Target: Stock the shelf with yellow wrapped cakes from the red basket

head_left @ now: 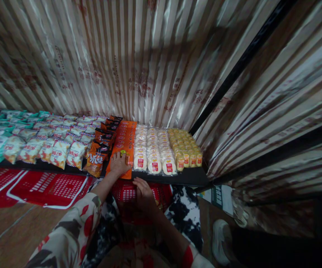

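Observation:
My left hand (119,163) lies flat on the front end of a row of orange snack packs (124,143) on a low black shelf (189,178). Its fingers are on the packet nearest me. My right hand (143,193) hangs lower, just under the shelf's front edge, over a red plastic basket (129,194); whether it holds anything is hidden. To the right of the orange row lie white round cakes in clear wrap (152,150) and yellow cakes (184,149).
Dark orange bags (98,156) and rows of white and teal snack bags (38,143) fill the shelf to the left. Red crates (46,188) sit below. Striped curtain walls close in behind and to the right. A white shoe (222,240) is on the floor.

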The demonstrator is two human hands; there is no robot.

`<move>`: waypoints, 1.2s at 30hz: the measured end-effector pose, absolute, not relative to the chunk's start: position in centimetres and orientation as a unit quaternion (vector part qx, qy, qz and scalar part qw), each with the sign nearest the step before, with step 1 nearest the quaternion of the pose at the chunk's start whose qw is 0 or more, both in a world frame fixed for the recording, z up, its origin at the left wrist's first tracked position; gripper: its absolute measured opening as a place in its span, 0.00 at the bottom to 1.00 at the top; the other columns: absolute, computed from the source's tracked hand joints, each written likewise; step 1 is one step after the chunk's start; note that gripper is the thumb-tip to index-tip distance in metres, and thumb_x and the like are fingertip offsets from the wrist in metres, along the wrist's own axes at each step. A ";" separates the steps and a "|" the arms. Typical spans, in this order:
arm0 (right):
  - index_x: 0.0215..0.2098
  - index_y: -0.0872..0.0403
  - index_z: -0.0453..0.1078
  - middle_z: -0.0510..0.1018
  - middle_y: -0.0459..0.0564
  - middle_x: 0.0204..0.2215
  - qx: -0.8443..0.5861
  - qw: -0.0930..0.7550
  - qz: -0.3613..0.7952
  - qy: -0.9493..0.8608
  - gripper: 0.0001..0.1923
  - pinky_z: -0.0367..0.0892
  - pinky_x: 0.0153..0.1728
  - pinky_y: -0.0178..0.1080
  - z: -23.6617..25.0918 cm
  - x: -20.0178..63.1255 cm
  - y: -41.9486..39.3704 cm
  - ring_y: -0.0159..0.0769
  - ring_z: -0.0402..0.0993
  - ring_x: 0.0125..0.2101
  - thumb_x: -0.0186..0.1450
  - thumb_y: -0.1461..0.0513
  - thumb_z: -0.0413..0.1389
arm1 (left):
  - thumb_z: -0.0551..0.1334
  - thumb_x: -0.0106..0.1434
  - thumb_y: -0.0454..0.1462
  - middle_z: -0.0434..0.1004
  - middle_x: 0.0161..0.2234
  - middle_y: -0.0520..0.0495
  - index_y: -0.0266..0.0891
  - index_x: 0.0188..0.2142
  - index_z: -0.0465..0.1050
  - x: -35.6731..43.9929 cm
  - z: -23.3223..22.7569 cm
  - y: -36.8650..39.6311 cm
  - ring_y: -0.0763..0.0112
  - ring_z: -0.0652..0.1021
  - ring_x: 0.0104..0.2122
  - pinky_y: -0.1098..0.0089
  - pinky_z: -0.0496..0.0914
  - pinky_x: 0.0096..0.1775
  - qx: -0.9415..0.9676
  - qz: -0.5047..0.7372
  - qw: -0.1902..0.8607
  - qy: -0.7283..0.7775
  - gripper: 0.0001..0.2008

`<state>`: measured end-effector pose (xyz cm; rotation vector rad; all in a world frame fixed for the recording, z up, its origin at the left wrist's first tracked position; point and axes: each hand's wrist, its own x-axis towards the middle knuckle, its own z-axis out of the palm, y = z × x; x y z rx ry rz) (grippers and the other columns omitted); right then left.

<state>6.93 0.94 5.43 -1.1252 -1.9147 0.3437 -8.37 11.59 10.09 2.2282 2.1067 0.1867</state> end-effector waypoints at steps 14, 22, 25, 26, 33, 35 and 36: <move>0.46 0.55 0.70 0.78 0.54 0.42 -0.498 0.424 0.158 -0.740 0.19 0.70 0.47 0.45 4.3 9.3 -0.3 0.38 0.73 0.45 0.67 0.64 0.40 | 0.57 0.59 0.41 0.62 0.56 0.36 0.34 0.50 0.66 -7.6 10.4 10.8 0.54 0.58 0.59 0.58 0.57 0.56 0.692 0.183 0.042 0.697 0.20; 0.42 0.54 0.72 0.79 0.54 0.38 -0.603 0.199 0.199 -0.746 0.18 0.70 0.42 0.40 2.4 11.8 -1.5 0.38 0.75 0.40 0.63 0.67 0.42 | 0.47 0.63 0.31 0.74 0.35 0.43 0.38 0.36 0.71 -4.9 8.7 0.9 0.66 0.72 0.39 0.66 0.67 0.44 0.824 0.286 0.173 0.458 0.14; 0.38 0.55 0.74 0.79 0.56 0.35 -0.654 -0.022 0.179 -0.734 0.15 0.68 0.39 0.40 3.8 14.3 -1.0 0.41 0.75 0.39 0.63 0.67 0.45 | 0.51 0.60 0.30 0.75 0.34 0.45 0.39 0.34 0.72 -4.6 5.7 -2.2 0.67 0.73 0.36 0.68 0.68 0.40 0.875 0.153 0.270 0.372 0.11; 0.39 0.56 0.73 0.78 0.57 0.37 -0.669 -0.070 0.157 -0.723 0.14 0.67 0.41 0.40 4.2 15.2 -0.6 0.43 0.73 0.42 0.62 0.67 0.46 | 0.51 0.60 0.30 0.75 0.35 0.46 0.39 0.35 0.73 -4.7 4.8 -2.7 0.67 0.74 0.36 0.69 0.68 0.39 0.870 0.123 0.295 0.374 0.12; 0.47 0.61 0.71 0.74 0.62 0.47 -0.708 -0.154 0.133 -0.676 0.18 0.57 0.51 0.43 4.8 18.8 1.5 0.46 0.64 0.53 0.61 0.68 0.47 | 0.48 0.62 0.29 0.75 0.43 0.45 0.39 0.42 0.73 -6.1 1.9 -2.3 0.67 0.75 0.44 0.68 0.67 0.47 0.766 0.053 0.370 0.523 0.17; 0.53 0.62 0.66 0.70 0.65 0.52 -0.731 -0.154 0.100 -0.657 0.21 0.57 0.51 0.45 4.3 19.4 1.6 0.48 0.62 0.55 0.62 0.68 0.46 | 0.49 0.62 0.29 0.76 0.43 0.45 0.40 0.42 0.74 -6.2 1.7 -2.2 0.67 0.75 0.44 0.68 0.67 0.47 0.753 0.039 0.378 0.537 0.17; 0.55 0.63 0.64 0.68 0.66 0.53 -0.742 -0.158 0.087 -0.645 0.22 0.57 0.51 0.45 4.0 19.8 1.6 0.49 0.61 0.55 0.62 0.68 0.45 | 0.49 0.62 0.30 0.76 0.43 0.46 0.41 0.42 0.74 -6.1 1.6 -2.1 0.67 0.75 0.44 0.68 0.67 0.46 0.750 0.036 0.381 0.540 0.17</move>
